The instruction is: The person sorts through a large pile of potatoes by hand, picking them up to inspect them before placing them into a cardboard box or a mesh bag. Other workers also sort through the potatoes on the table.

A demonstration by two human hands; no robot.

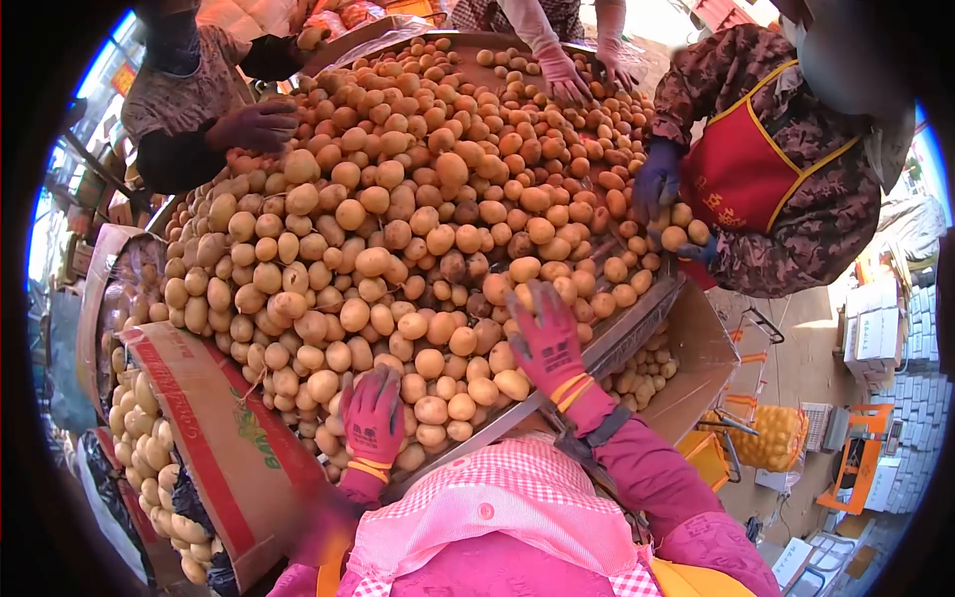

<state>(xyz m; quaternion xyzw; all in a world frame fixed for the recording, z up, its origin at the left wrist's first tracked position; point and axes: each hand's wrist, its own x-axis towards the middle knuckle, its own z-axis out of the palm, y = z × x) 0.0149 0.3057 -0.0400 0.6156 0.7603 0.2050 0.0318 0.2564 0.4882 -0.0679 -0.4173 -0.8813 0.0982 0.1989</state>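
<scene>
A large heap of potatoes (372, 263) covers the metal-edged sorting table (622, 328) in front of me. My left hand (374, 416), in a pink and grey work glove, rests on potatoes at the near edge, its fingers extended. Farther right, my right hand (547, 343) wears a matching glove and lies over potatoes near the table's rim with its fingers spread. Neither palm side shows, so whatever lies beneath the hands is partly hidden.
An open cardboard box (214, 438) of potatoes stands at my left. Another box (701, 343) with potatoes sits below the right rim. Across the heap, co-workers' gloved hands (567, 78) touch potatoes; the person in a red apron (741, 164) holds several. A netted sack (771, 438) stands at right.
</scene>
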